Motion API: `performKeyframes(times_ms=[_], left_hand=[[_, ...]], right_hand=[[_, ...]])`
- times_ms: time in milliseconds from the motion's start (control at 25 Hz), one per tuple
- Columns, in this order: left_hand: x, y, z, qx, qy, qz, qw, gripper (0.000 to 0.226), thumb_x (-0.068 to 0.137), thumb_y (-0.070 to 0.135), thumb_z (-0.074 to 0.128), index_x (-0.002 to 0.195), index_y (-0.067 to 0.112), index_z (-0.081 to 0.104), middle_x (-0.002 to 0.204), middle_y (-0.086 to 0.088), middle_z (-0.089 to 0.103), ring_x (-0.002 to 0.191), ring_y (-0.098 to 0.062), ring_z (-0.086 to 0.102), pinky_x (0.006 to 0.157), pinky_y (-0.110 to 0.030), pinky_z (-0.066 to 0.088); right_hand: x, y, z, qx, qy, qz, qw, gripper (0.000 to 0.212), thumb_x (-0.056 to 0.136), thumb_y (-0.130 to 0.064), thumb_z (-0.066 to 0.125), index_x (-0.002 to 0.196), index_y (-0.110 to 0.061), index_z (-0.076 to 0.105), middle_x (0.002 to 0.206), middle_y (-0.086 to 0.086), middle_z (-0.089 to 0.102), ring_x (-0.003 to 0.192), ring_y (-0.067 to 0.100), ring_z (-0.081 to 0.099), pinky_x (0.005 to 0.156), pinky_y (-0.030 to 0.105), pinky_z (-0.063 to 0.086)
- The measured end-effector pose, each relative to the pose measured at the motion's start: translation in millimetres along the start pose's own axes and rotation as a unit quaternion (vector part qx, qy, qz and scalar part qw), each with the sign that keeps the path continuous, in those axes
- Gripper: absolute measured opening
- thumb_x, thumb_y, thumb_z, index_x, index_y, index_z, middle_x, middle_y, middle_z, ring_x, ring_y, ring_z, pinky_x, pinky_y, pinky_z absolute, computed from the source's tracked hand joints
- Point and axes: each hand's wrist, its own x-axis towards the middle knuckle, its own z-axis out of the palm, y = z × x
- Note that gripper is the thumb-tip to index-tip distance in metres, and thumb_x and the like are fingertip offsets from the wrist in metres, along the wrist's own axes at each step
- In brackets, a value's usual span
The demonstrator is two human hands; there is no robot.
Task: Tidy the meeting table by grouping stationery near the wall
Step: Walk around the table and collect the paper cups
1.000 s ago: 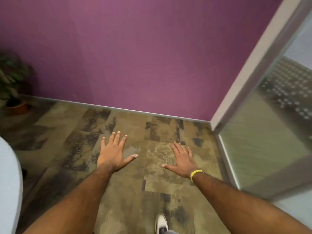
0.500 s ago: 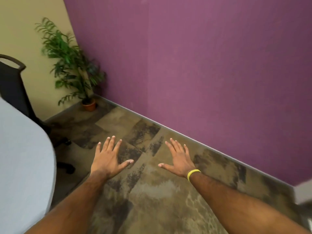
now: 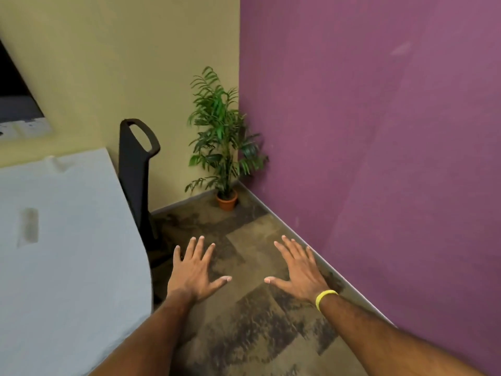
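Your left hand (image 3: 193, 272) and right hand (image 3: 296, 270) were both stretched out in front of you, palms down, fingers spread wide and holding nothing. They hung side by side above the mottled brown carpet (image 3: 252, 329), apart from each other, thumbs pointing inward. A yellow wristband (image 3: 326, 298) circled your right wrist.

The white meeting table (image 3: 62, 253) lay to your left, its rounded edge just beside your left forearm. Its surface was washed out and blurred; a faint greyish smudge (image 3: 28, 230) showed on it, too indistinct to name, so you could not tell from this view where the stationery was.

A black office chair (image 3: 137, 169) stood behind the table's far corner, against the yellow wall (image 3: 122, 63). A potted green plant (image 3: 222, 137) in a terracotta pot stood in the corner where that wall met the purple wall (image 3: 379, 131), which ran along your right side, near your right hand.
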Motion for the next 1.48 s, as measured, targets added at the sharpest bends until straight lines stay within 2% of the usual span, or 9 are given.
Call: performKeyframes(times_ms=[120,240,320,520,680,920,1160,1280,1480], left_hand=[[86,-45,-28,0.021,0.03,-0.01,0.999,0.108,0.071,0.093,0.007,0.156,0.026,0.009,0.164,-0.008,-0.001,0.151,-0.026,-0.006,0.119,-0.057,0.0],[162,-83,-63,0.022,0.084,-0.016,0.996,0.106,0.074,0.092,0.009,0.156,0.025,0.011,0.164,-0.008,-0.001,0.151,-0.025,-0.005,0.12,-0.056,0.0],[217,-118,-85,0.026,0.113,-0.033,0.993,0.105,0.075,0.092,0.01,0.156,0.025,0.012,0.164,-0.008,0.001,0.151,-0.025,-0.003,0.119,-0.056,0.0],[341,-235,-135,0.049,0.192,-0.147,0.969,0.103,0.076,0.089,0.018,0.154,0.021,0.02,0.164,-0.011,0.009,0.151,-0.026,0.004,0.119,-0.057,0.005],[404,-314,-151,0.077,0.194,-0.236,0.949,0.104,0.074,0.09,0.015,0.153,0.022,0.022,0.163,-0.011,0.012,0.151,-0.027,0.006,0.118,-0.058,0.008],[440,-396,-135,0.094,0.145,-0.345,0.923,0.103,0.077,0.089,0.014,0.154,0.022,0.019,0.164,-0.01,0.009,0.151,-0.026,0.003,0.118,-0.056,0.005],[434,-506,-105,0.102,0.104,-0.453,0.88,0.107,0.073,0.092,0.008,0.155,0.023,0.017,0.164,-0.009,0.008,0.151,-0.027,0.002,0.119,-0.056,0.004],[429,-547,-82,0.067,0.084,-0.499,0.86,0.108,0.072,0.092,0.008,0.155,0.023,0.016,0.164,-0.009,0.008,0.151,-0.027,0.002,0.118,-0.056,0.004],[406,-577,-43,0.04,0.064,-0.558,0.827,0.106,0.074,0.091,0.012,0.154,0.023,0.02,0.164,-0.009,0.011,0.151,-0.027,0.004,0.117,-0.057,0.005]], right_hand=[[103,-18,-14,0.008,0.001,-0.029,1.0,0.105,0.072,-0.088,0.035,0.155,-0.033,0.006,0.165,-0.004,-0.004,0.152,0.02,-0.002,0.122,0.05,0.002],[205,-34,-28,0.015,0.015,-0.07,0.997,0.107,0.069,-0.09,0.03,0.156,-0.032,0.005,0.165,-0.004,-0.004,0.152,0.019,-0.003,0.122,0.049,0.001],[283,-46,-35,0.024,0.026,-0.108,0.994,0.105,0.072,-0.088,0.034,0.156,-0.03,0.007,0.165,-0.003,-0.003,0.152,0.02,-0.002,0.122,0.049,0.0],[483,-79,-56,0.025,0.071,-0.202,0.976,0.099,0.078,-0.081,0.042,0.156,-0.027,0.012,0.165,-0.002,0.002,0.152,0.02,0.0,0.122,0.048,0.0],[623,-113,-72,0.021,0.064,-0.265,0.962,0.096,0.08,-0.08,0.039,0.155,-0.027,0.012,0.165,0.0,0.004,0.152,0.022,0.002,0.122,0.05,0.001],[783,-192,-73,0.046,0.052,-0.355,0.932,0.085,0.086,-0.072,0.041,0.154,-0.027,0.016,0.164,0.003,0.011,0.151,0.024,0.01,0.121,0.051,0.008],[888,-315,-41,0.124,0.015,-0.435,0.892,0.079,0.089,-0.068,0.042,0.154,-0.027,0.02,0.164,0.002,0.013,0.151,0.021,0.009,0.122,0.047,0.007],[928,-376,-24,0.127,-0.023,-0.46,0.879,0.078,0.091,-0.064,0.045,0.154,-0.026,0.02,0.164,0.003,0.014,0.15,0.022,0.01,0.122,0.046,0.007],[978,-469,10,0.077,-0.085,-0.519,0.847,0.093,0.082,-0.072,0.053,0.154,-0.026,0.018,0.164,0.001,0.011,0.151,0.02,0.007,0.122,0.044,0.005]])
